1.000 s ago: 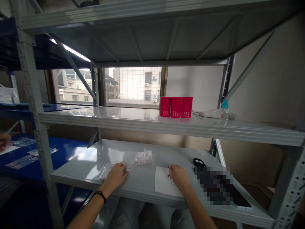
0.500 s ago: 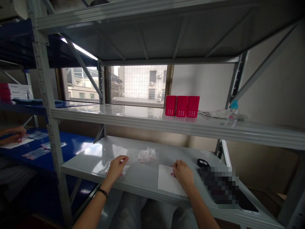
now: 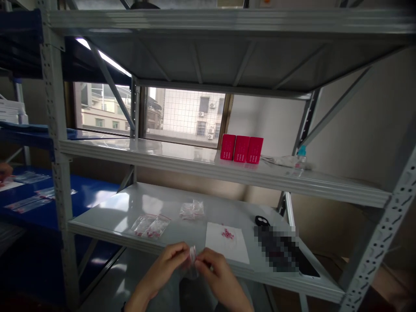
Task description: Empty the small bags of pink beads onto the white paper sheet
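Note:
My left hand [image 3: 169, 264] and my right hand [image 3: 216, 273] meet below the front edge of the grey shelf [image 3: 107, 214], both pinching a small clear plastic bag [image 3: 192, 260]. On the shelf lies a white sheet of paper [image 3: 238, 249] with a little heap of small pink pieces [image 3: 227, 234] on it. To the left lie flat clear bags with pink pieces inside [image 3: 150, 226]. Farther back sits a crumpled bunch of clear bags [image 3: 192, 209].
A small black object [image 3: 261, 221] and a dark flat thing, blurred out, lie at the shelf's right. Three red boxes [image 3: 241, 149] and a bottle with a blue cap [image 3: 300, 156] stand on the upper shelf. Another person's hand [image 3: 4, 171] works at the blue shelf on the left.
Both hands have left the shelf top and come together below its front edge, holding a clear bag. The pink pieces on the paper are uncovered. The camera has tilted.

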Demonstrator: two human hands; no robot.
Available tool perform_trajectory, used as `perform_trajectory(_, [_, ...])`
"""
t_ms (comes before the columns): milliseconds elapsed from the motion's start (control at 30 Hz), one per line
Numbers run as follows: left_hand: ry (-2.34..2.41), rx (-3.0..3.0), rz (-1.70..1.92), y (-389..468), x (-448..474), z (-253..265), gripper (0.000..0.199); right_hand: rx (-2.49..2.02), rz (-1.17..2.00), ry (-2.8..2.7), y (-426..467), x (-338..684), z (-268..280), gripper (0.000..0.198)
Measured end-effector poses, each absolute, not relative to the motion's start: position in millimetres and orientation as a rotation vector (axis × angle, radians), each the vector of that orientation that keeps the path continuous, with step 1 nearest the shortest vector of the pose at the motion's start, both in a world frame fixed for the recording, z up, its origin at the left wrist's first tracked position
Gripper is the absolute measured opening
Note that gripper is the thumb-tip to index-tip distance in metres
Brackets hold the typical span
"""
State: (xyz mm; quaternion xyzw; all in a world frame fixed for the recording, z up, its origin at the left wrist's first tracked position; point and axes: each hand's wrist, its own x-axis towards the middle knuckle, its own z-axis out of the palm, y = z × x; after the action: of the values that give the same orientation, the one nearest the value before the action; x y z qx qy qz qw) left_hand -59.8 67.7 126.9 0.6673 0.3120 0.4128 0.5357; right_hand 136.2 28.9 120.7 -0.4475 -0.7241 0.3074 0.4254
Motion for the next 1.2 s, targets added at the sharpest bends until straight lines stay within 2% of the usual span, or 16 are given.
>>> perform_trajectory(167, [0.861,1.653,0.952,66,-61,80,0.034,-1.103,0.992,-1.530,30,136,30,0.055])
perform_trajectory(300, [1.251,1.667,1.423,49,-48,33,0.033,-1.120,1.032,-1.319,27,133,0,0.054])
perform_trajectory(400, [1.270,1.686,1.575,32,-32,17,0.031,-1.166,0.947,-1.254,24,132,1,0.052])
perform_trajectory(567, [1.038,1.748,1.351,25,-16,29,0.032,-1.236,0.807,-1.329,18,134,9,0.046])
perform_trajectory(700, [0.952,1.734,1.303,25,-18,35,0.031,-1.258,0.797,-1.392,10,127,21,0.042])
perform_trajectory(967, [0.979,1.741,1.244,16,-16,31,0.030,-1.307,0.764,-1.414,-2,117,41,0.031])
perform_trajectory(1200, [1.103,1.664,1.214,24,-16,28,0.028,-1.408,0.585,-1.557,-1,115,28,0.035])
